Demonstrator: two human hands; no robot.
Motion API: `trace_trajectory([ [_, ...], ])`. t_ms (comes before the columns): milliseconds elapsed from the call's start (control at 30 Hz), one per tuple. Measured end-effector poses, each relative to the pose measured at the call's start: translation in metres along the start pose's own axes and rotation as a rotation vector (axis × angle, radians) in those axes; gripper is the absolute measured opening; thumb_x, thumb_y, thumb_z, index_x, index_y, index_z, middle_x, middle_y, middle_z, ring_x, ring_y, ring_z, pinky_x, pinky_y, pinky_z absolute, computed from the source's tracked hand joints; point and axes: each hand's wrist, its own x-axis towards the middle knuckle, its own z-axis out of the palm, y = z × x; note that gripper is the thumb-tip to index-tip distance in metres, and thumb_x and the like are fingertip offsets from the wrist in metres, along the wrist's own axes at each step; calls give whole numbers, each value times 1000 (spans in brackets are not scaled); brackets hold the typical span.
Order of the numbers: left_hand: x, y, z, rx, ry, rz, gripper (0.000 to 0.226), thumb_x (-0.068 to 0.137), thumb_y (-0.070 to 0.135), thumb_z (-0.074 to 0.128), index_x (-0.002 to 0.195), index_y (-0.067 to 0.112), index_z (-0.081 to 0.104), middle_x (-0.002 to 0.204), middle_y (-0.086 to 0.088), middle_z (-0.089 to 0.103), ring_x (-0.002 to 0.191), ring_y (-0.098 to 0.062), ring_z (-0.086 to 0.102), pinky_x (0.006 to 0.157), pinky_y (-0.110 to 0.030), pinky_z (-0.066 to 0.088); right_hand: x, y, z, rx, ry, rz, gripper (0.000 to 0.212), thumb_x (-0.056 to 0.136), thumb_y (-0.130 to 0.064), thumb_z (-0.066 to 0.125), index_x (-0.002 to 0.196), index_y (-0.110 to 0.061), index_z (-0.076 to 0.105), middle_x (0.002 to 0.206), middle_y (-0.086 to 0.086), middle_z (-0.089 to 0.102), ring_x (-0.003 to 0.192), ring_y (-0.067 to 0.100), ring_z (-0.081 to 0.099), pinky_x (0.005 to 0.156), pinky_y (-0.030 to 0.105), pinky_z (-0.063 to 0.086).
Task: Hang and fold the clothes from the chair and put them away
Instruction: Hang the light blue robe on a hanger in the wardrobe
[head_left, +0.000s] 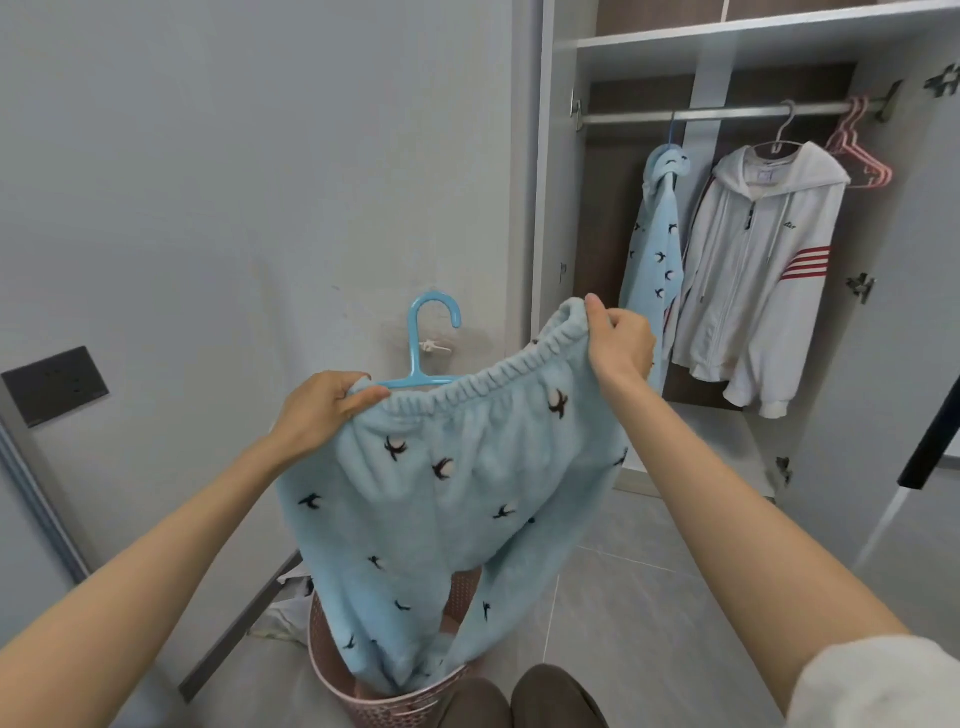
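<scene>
Grey tile floor; open wardrobe at 2 o'clock; white jacket, label unreadable. Left hand grips blue trousers and hanger; right hand pinches waistband.

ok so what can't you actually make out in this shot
Head view only.
- blue hanger: only the hook and neck show. The waistband of the trousers hides its arms, so whether the left hand also holds it is unclear.
- pink basket: its contents are hidden by the trouser legs.
- white jacket: the neck label is too small to read.
- chair: outside the frame.
</scene>
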Motion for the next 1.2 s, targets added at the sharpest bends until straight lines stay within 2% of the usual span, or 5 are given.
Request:
trace_trajectory([
  [100,-1,0,-6,-39,93,-41,52,89,53,54,60,16,33,52,9,35,52,-10,32,54,-30,28,0,2,7,-293,-249,-73,43,97,-47,45,67,-16,46,68,3,51,70,23,51,70,35,42],
  [200,-1,3,-9,-29,206,-84,54,88,56,51,59,16,30,49,8,33,48,-11,31,53,-30,28,-14,-2,17,-306,-329,-267,42,98,-50,39,110,-13,57,113,3,62,108,24,55,91,41,45],
  [367,10,6,-7,-9,319,-108,55,91,58,47,58,18,27,50,5,31,49,-15,32,53,-31,27,-20,-4,33,-672,-509,-726,44,96,-58,36,108,-21,54,99,-2,53,93,19,49,75,37,35],
  [833,141,-1,13,8,274,-29,48,92,54,47,59,19,37,54,5,43,55,-16,42,53,-33,29,98,-3,101,-409,-318,-665,27,98,-42,45,83,-20,54,85,-3,44,84,11,37,72,31,19],
  [1200,290,134,-117,-25,186,91,46,92,54,48,73,12,52,64,-4,55,66,-27,51,59,-35,34,208,-178,21,-388,-238,-587,26,98,-39,46,91,-19,61,88,-2,46,89,18,43,75,31,22],
])
